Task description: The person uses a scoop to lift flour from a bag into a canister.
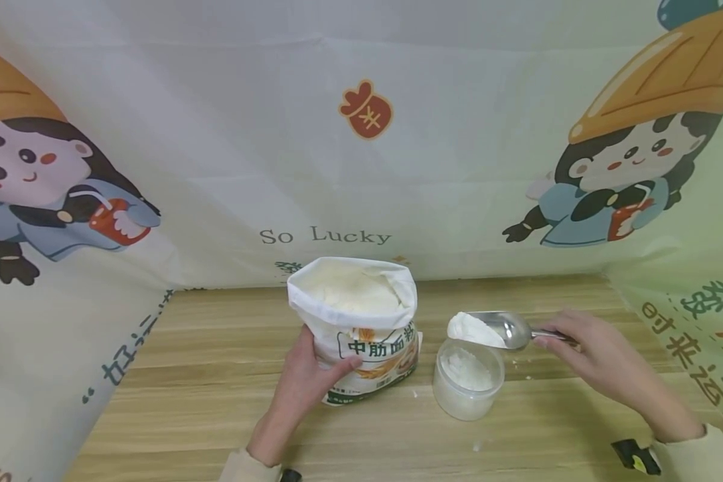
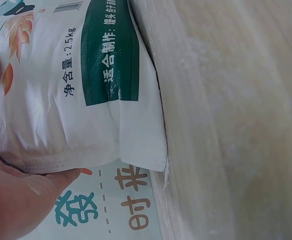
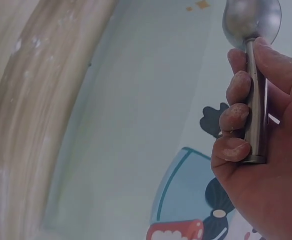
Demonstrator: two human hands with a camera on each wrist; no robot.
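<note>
A white paper flour bag (image 1: 378, 365) stands on the table with its top folded wide, pale flour (image 1: 352, 291) showing inside. My left hand (image 1: 307, 375) grips the bag's left side, thumb across its front; the left wrist view shows the bag's lower part with a green label (image 2: 108, 55). In my right hand (image 1: 596, 351) is a metal scoop (image 1: 515, 330), fingers curled round its handle (image 3: 256, 115). A white heap of flour (image 1: 471, 329) sits in the scoop, just above a clear round tub (image 1: 466, 402) that also has flour in it.
Small flour spots (image 1: 477, 446) dot the wooden table (image 1: 205, 375) round the tub. A printed cloth (image 1: 235, 134) with cartoon figures hangs behind the table and along both sides. The tub stands right of the bag, a short gap between them.
</note>
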